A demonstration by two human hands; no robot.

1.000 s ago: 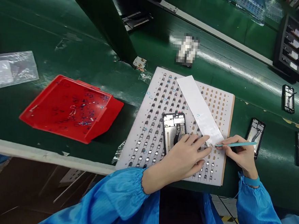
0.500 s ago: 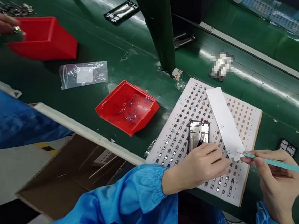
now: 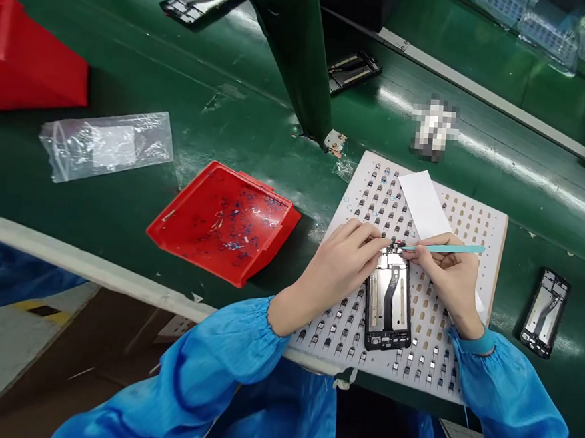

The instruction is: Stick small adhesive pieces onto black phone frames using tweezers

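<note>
An opened phone [image 3: 402, 320] with its inner parts bare lies on a white board [image 3: 491, 239] set with rows of small metal parts. My left hand [image 3: 336, 265] is closed at the phone's upper left edge, thumb and fingertips gripping it there. Between the fingers of my right hand [image 3: 451, 273] are teal tweezers [image 3: 458, 248], held almost level. Their tip reaches the top end of the phone, close to my left fingertips; any small part at the tip is too tiny to make out. A white paper strip [image 3: 426, 205] lies on the board, partly under my right hand.
Left of the board stands a red bin [image 3: 191, 238] with small blue scraps inside. Beyond it are a clear plastic bag [image 3: 152, 139] and another red bin [image 3: 42, 68]. More opened phones lie about, one at the right [image 3: 546, 310]. A green post [image 3: 298, 66] rises behind the board.
My right hand has carried the tweezers left from the paper strip to the phone's top. My left hand has moved up and left to the phone's edge, uncovering its lower part.
</note>
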